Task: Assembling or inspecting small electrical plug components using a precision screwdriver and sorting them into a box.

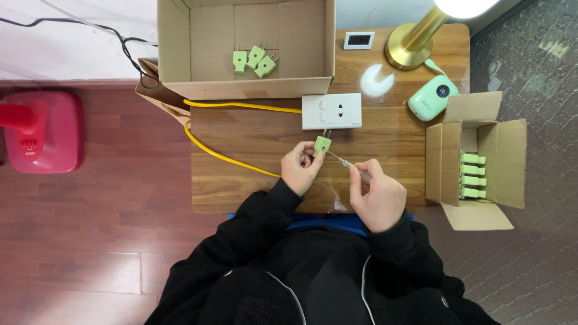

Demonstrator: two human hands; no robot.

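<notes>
The left hand (299, 170) is closed on a green plug (322, 144), pinched at the fingertips with its prongs pointing away from the person, toward the white socket (332, 111) just beyond. The right hand (377, 195) is closed round a thin screwdriver (348, 164), whose tip reaches across to the plug's side; the two hands sit close together over the near half of the wooden table (253, 141). A yellow cable (224, 157) curves past the left hand's outer side and runs to the socket. Farther beyond the left hand stands an open box (174, 42) with three more green plugs (254, 61) lying in it. To the outer side of the right hand a smaller carton (509, 162) lies open on its side, with a row of green plugs (472, 176) stacked in it. Beyond the right hand are a mint-green device (431, 98), a brass lamp base (410, 45) and a small white switch plate (359, 40). Far off past the left hand, on the floor, is a red appliance (45, 129).
</notes>
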